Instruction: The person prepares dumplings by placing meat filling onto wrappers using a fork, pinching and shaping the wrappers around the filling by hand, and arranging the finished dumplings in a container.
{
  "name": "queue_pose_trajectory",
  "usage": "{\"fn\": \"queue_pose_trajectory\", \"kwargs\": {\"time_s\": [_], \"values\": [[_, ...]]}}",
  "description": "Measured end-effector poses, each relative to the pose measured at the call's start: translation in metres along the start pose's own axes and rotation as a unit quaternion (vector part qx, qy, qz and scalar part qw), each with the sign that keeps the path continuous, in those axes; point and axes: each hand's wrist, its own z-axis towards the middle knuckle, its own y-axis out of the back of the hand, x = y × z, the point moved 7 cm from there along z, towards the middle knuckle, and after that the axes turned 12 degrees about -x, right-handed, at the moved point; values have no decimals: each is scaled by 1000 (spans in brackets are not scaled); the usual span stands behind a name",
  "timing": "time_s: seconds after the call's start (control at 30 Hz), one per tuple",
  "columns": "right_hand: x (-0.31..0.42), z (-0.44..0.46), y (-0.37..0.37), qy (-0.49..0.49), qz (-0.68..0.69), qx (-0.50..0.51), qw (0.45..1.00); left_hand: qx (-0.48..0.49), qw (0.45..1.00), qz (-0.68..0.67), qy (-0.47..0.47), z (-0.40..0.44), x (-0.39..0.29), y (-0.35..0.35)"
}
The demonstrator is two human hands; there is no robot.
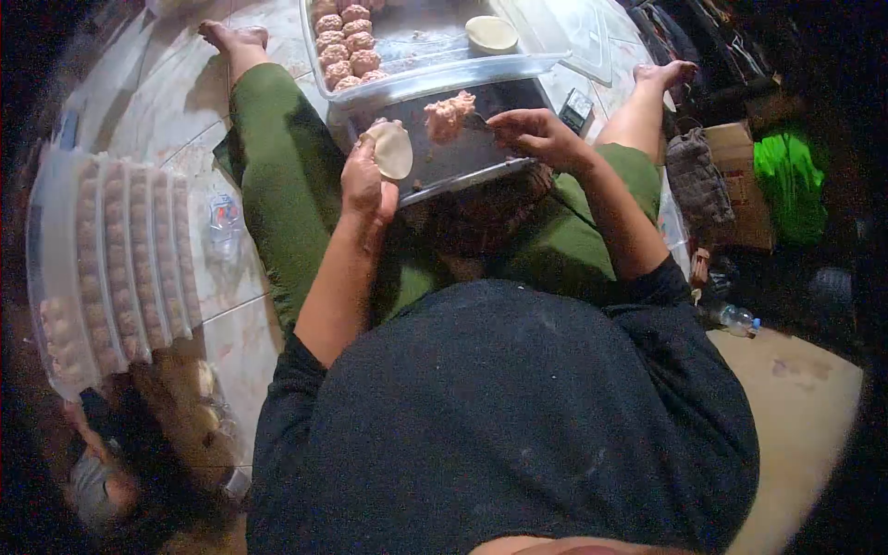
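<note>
A round, pale dough wrapper [393, 151] lies against the fingers and palm of my left hand [365, 176], which grips its left edge. To the right, my right hand [536, 136] is closed on the handle of a utensil. A lump of pink minced filling [449, 117] sits on the utensil's far end, a little right of the wrapper and apart from it. Below both hands is a dark tray [481, 153]. Just beyond, a clear plastic container [435, 74] holds rows of filled pieces [359, 42] at its left and a stack of round wrappers [491, 35] at its right.
Stacked clear trays of filled pieces [129, 259] stand on the tiled floor at the left. A small dark box [575, 109] is near my right knee. A cardboard box [740, 185], green cloth [786, 190] and plastic bottle [737, 320] lie at the right. Another person [97, 481] is partly visible lower left.
</note>
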Motion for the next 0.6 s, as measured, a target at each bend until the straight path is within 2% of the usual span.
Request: {"fn": "queue_pose_trajectory", "kwargs": {"time_s": [0.2, 0.3, 0.4, 0.5, 0.6], "values": [[43, -25, 11, 67, 99, -95, 988, 2, 999, -13, 31, -20, 4, -14], [56, -34, 14, 90, 69, -167, 979, 14, 999, -23, 46, -28, 8, -20], [47, -33, 16, 98, -76, -171, 977, 10, 999, -8, 37, -30, 8, -21], [46, -38, 13, 107, 13, -172, 979, -11, 999, -18, 45, -32, 8, -22], [49, -34, 15, 136, -2, -165, 977, -7, 998, -26, 55, -31, 12, -22]]}}
